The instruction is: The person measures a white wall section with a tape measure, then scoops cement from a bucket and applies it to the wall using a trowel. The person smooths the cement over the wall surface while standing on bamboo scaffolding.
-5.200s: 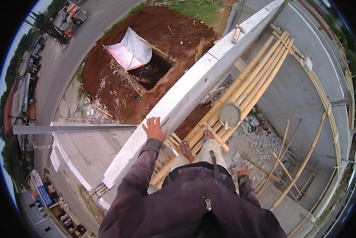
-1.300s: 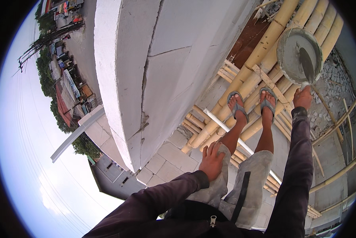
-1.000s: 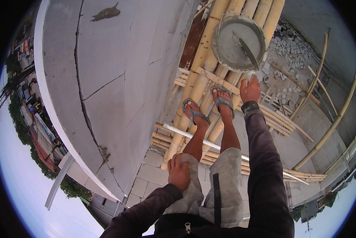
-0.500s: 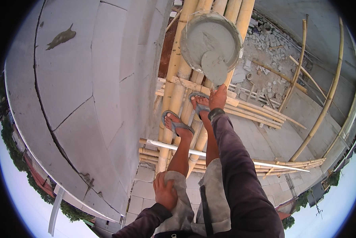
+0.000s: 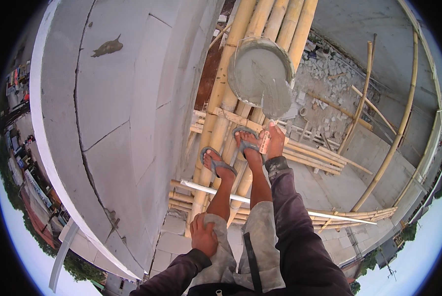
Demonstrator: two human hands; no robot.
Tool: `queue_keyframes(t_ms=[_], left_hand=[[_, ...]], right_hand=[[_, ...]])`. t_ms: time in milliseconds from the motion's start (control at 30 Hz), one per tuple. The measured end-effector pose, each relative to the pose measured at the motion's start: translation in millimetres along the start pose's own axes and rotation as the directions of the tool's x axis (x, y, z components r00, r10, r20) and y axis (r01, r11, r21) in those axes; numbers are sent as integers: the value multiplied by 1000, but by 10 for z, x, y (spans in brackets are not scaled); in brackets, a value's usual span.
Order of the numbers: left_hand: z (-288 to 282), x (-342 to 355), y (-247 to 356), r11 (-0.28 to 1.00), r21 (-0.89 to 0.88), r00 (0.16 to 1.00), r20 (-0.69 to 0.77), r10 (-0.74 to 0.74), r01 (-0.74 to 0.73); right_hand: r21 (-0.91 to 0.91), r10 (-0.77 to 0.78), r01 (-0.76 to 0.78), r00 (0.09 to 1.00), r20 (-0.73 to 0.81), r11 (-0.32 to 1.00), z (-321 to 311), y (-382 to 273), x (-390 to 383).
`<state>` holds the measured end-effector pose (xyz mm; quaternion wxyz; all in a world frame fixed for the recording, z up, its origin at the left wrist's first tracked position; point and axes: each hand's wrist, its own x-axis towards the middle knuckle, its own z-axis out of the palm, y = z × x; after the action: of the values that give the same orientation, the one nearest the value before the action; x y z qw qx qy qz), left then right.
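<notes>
A round bucket (image 5: pixel 234 84) of wet grey mortar (image 5: pixel 256 66) sits on the bamboo poles ahead of my feet. My right hand (image 5: pixel 275 140) is closed round the reddish handle of a trowel (image 5: pixel 276 101). The mortar-smeared blade lies over the bucket's near right rim, and a swath of mortar runs from it into the bucket. My left hand (image 5: pixel 204 236) rests on my left knee, its fingers laid over the kneecap, with no tool in it.
I stand in sandals on bamboo scaffold poles (image 5: pixel 216 106). A grey block wall (image 5: pixel 107 98) with a mortar smear (image 5: pixel 108 47) and dark joints rises at my left. Below right lie rubble (image 5: pixel 329 74) and more bamboo; upright poles (image 5: pixel 403 118) stand farther right.
The trowel has turned, its blade tilting at the bucket's rim, and its handle now shows. My right hand has come slightly nearer. My left hand stays on the knee; the view has shifted.
</notes>
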<state>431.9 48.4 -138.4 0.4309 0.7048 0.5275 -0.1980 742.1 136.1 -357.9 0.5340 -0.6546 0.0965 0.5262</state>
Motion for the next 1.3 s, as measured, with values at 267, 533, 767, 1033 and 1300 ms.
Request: queue_keyframes(t_ms=[267, 533, 767, 1033, 1300], left_hand=[[56, -41, -55, 999, -36, 999, 20, -26, 27], [-16, -36, -42, 1000, 3, 999, 29, -19, 19], [1, -59, -97, 1000, -11, 998, 57, -28, 29], [40, -68, -129, 1000, -23, 999, 48, -15, 16], [-6, -3, -25, 998, -57, 999, 40, -28, 30]], right_hand=[[270, 178, -164, 984, -29, 949, 417, 435, 307], [-374, 153, -214, 970, -186, 902, -99, 841, -544], [-719, -551, 313, 827, -115, 620, 84, 724, 478], [-779, -382, 150, 916, -122, 608, 74, 1393, 408], [-922, -474, 328, 858, 199, 208, -959, 327, -271]])
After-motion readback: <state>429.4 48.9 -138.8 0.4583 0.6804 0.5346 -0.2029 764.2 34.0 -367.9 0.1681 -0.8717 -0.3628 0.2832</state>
